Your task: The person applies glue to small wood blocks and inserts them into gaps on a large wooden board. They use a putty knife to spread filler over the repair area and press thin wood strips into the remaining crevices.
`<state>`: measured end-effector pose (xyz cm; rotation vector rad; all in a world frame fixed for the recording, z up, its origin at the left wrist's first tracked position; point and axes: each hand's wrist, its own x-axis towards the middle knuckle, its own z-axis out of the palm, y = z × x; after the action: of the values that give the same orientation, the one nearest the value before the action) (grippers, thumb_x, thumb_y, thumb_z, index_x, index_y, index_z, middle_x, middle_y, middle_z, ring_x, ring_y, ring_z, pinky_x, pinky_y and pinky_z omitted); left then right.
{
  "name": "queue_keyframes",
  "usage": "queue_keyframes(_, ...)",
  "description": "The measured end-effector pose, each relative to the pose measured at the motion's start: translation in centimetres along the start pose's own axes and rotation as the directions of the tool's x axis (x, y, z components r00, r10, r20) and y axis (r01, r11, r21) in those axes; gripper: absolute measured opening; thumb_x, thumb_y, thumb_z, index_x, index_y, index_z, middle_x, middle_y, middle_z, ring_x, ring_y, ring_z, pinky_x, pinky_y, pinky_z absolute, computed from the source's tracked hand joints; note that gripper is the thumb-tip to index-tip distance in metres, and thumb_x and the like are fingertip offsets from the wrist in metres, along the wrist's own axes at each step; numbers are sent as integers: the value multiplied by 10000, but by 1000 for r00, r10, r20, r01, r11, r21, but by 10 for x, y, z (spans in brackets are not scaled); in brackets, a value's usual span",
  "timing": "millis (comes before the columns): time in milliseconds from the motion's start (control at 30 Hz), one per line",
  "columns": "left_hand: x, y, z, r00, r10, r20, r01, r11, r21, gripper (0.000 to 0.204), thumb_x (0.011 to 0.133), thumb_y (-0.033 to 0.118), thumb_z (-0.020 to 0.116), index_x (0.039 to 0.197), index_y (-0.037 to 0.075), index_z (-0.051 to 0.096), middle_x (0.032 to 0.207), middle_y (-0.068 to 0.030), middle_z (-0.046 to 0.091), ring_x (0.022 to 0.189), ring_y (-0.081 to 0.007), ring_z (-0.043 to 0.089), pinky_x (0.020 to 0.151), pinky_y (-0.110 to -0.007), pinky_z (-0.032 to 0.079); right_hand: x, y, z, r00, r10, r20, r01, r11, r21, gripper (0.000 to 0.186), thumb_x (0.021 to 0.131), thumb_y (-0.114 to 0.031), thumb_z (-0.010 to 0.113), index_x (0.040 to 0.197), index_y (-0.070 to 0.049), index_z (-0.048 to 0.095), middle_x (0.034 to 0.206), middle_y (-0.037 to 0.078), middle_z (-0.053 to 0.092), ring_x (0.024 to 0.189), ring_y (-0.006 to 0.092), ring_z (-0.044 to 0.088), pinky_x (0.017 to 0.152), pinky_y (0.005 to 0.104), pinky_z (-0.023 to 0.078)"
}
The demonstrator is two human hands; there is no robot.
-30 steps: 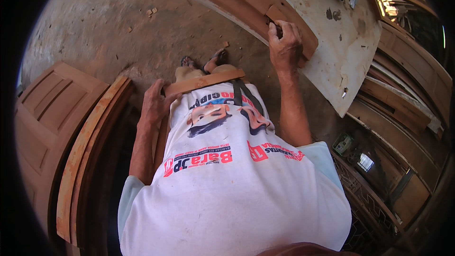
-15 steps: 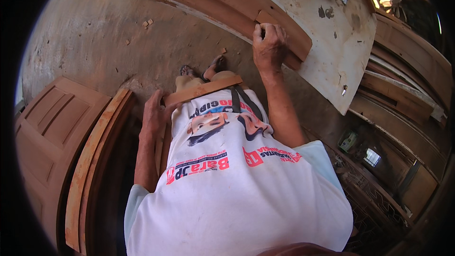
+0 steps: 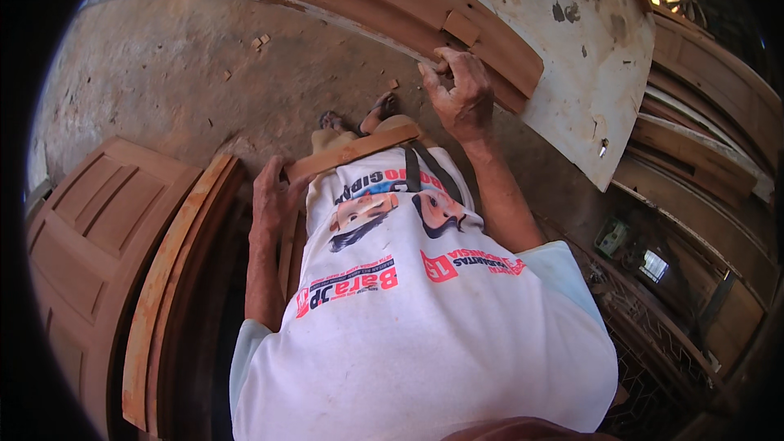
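Note:
My left hand (image 3: 273,189) is closed on the left end of a narrow wooden strip (image 3: 351,153), which lies crosswise over my lap. Raised at the upper right, my right hand (image 3: 465,100) has its fingers curled in toward the thumb; whatever they hold, if anything, is hidden. It is by the near edge of a long brown wooden board (image 3: 384,8). A small flat tan piece (image 3: 461,28) rests on that board, just beyond my fingers.
The long board lies on a stained white panel (image 3: 592,73). Panelled door (image 3: 102,220) and upright planks (image 3: 163,302) stand at my left. Wood scraps (image 3: 261,41) litter the floor (image 3: 155,73). Stacked boards (image 3: 702,147) fill the right side.
My right hand has drawn back toward me, away from the small tan piece, which now shows more fully. My left hand still grips the wooden strip.

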<state>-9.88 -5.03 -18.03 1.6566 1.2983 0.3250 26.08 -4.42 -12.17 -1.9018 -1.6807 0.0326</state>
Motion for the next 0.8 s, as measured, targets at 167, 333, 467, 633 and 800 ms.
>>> queue_keyframes(167, 5, 21, -18, 1000, 21, -5, -21, 997, -76, 457, 809, 239, 898, 1110, -1, 652, 997, -168, 723, 916, -245, 715, 798, -356, 561, -33, -9, -35, 854, -183, 487, 150, 983, 107, 718, 800, -521, 834, 1315, -58, 645, 1214, 158, 681, 1158, 346, 632, 1018, 459, 496)
queue_keyframes(333, 45, 61, -35, 996, 78, 40, -59, 934, -353, 510, 818, 297, 898, 1149, -4, 652, 1012, -106, 732, 950, -161, 700, 827, -316, 567, -63, -12, -39, 847, -246, 472, 198, 969, 148, 720, 817, -396, 826, 1428, -96, 591, 1190, 130, 678, 1115, 318, 658, 998, 462, 504)
queue_keyframes(467, 88, 94, -18, 959, 280, 51, -243, 898, -368, 536, 804, 305, 896, 1185, 10, 660, 1046, -109, 732, 947, -162, 695, 844, -328, 568, -54, 12, -68, 897, -179, 404, 157, 984, 86, 691, 788, -224, 852, 1421, -103, 603, 1139, 122, 681, 1012, 305, 681, 879, 428, 559)
queue_keyframes(633, 158, 141, 20, 829, 559, -18, -557, 823, -113, 539, 795, 237, 885, 1258, 64, 670, 1117, -99, 723, 1004, -237, 699, 894, -360, 559, -41, 44, -87, 952, -19, 307, 11, 1000, 27, 596, 808, -155, 836, 1362, -68, 635, 1163, 148, 678, 1055, 339, 660, 921, 446, 540)
queue_keyframes(800, 198, 157, 42, 633, 773, -32, -706, 594, 385, 553, 784, 284, 868, 1286, 145, 685, 1338, -67, 635, 1256, -308, 577, 1036, -442, 493, -40, 59, -83, 982, 62, 178, -23, 977, -213, 588, 786, -130, 849, 1334, -83, 643, 1215, 127, 615, 1122, 333, 614, 946, 463, 505)
